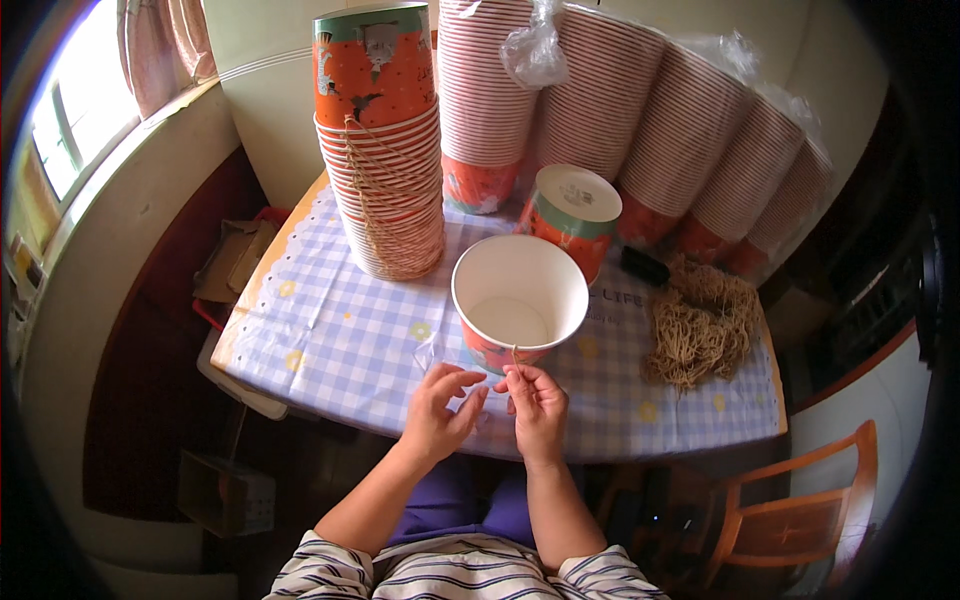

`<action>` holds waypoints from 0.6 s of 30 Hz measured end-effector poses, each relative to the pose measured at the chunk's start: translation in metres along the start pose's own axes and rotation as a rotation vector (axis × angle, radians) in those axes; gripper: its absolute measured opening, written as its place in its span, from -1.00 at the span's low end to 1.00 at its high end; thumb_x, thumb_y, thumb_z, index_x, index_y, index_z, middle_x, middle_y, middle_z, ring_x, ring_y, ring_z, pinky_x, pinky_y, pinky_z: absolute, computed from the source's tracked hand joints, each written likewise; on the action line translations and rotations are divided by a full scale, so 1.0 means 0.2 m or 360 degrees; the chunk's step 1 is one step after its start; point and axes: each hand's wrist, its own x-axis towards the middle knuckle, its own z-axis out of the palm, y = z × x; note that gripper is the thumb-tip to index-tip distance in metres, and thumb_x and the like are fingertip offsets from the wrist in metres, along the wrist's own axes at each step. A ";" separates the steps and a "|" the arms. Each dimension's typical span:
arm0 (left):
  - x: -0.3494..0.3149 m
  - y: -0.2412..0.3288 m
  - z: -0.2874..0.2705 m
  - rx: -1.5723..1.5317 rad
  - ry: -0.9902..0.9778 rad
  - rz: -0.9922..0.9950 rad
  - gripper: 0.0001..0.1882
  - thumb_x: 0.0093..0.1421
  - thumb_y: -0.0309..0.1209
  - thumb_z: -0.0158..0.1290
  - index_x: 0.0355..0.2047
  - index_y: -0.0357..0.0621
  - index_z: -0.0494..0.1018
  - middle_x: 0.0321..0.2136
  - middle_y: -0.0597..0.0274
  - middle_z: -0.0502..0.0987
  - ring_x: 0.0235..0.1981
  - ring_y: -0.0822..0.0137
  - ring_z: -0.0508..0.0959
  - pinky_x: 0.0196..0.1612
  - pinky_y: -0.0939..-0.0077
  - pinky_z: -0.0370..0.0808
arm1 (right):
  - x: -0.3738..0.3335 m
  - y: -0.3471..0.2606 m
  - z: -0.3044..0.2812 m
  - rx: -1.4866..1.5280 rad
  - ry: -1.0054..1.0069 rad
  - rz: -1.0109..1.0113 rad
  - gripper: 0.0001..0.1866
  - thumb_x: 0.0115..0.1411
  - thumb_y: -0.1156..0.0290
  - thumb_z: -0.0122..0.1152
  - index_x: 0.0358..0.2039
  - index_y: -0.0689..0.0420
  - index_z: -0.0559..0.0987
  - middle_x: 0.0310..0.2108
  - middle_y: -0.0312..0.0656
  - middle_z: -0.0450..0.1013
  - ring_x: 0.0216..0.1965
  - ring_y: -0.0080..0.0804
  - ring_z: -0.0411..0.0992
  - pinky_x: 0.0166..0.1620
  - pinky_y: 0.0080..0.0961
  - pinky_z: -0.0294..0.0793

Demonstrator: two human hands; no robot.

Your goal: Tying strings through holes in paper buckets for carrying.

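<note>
Pinching the cord [515,354] running to the bucket [518,280]'s near rim, right fingers [540,378] sit closer than parted left fingers [452,381].

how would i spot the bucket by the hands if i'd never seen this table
On the blue-checked tablecloth, look toward the near edge, just beyond the left hand and right hand. There stands one white-lined bucket with twine at its near rim. Unlike the upside-down bucket behind it, its wide mouth faces up.
</note>
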 end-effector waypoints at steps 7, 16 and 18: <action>0.13 0.13 0.07 -0.0094 0.0003 -0.0111 -0.85 0.10 -0.42 0.17 -0.34 -0.23 0.56 -0.53 0.21 0.50 -0.56 0.46 0.48 -0.50 0.61 0.40 | -0.02 0.02 -0.02 0.0475 0.0046 0.0226 -0.84 0.21 0.38 0.17 -0.26 0.18 0.53 -0.55 -0.36 0.44 -0.60 -0.72 0.26 -0.55 -0.77 0.17; 0.13 0.06 0.17 -0.0899 -0.0010 -0.0518 -0.80 0.19 -0.39 0.11 -0.34 -0.34 0.54 -0.51 0.27 0.57 -0.50 0.60 0.48 -0.47 0.72 0.39 | -0.05 0.07 0.01 0.0858 0.0120 0.0295 -0.91 0.19 0.43 0.18 -0.33 0.17 0.51 -0.56 -0.39 0.37 -0.58 -0.67 0.25 -0.52 -0.73 0.18; 0.13 0.06 0.18 -0.0955 -0.0001 -0.0563 -0.80 0.19 -0.40 0.10 -0.35 -0.35 0.54 -0.52 0.29 0.57 -0.51 0.60 0.47 -0.47 0.73 0.38 | -0.05 0.07 0.01 0.0818 0.0125 0.0326 -0.91 0.20 0.44 0.17 -0.34 0.17 0.51 -0.56 -0.38 0.37 -0.58 -0.68 0.25 -0.52 -0.73 0.19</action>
